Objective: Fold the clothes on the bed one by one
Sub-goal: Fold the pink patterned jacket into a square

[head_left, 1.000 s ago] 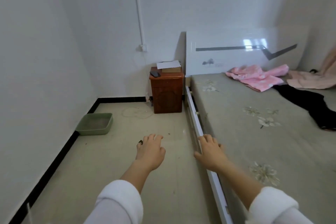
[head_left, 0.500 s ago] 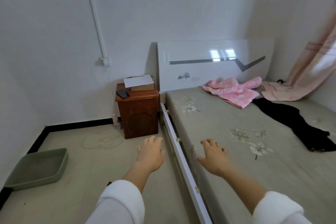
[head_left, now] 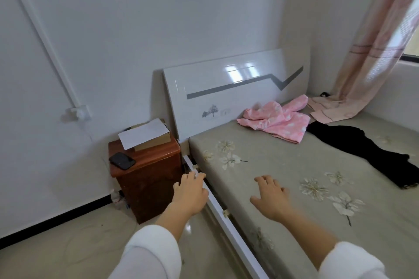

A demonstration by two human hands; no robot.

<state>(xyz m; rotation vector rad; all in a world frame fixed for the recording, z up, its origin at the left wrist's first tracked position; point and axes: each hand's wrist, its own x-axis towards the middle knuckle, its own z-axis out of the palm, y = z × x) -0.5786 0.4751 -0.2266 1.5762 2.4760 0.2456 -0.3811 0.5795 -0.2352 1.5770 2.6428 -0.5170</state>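
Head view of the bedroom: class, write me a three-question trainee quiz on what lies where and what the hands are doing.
1. True or false: the left hand and right hand hold no clothing.
2. What lies on the wooden nightstand? A. black phone B. cup C. keys
3. Which lies nearer the headboard, the pink garment or the black garment?
Key: 1 true; 2 A; 3 the pink garment.

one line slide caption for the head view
Open left hand and right hand hover near the edge of the bed, with a pink garment and a black garment lying unfolded farther up.
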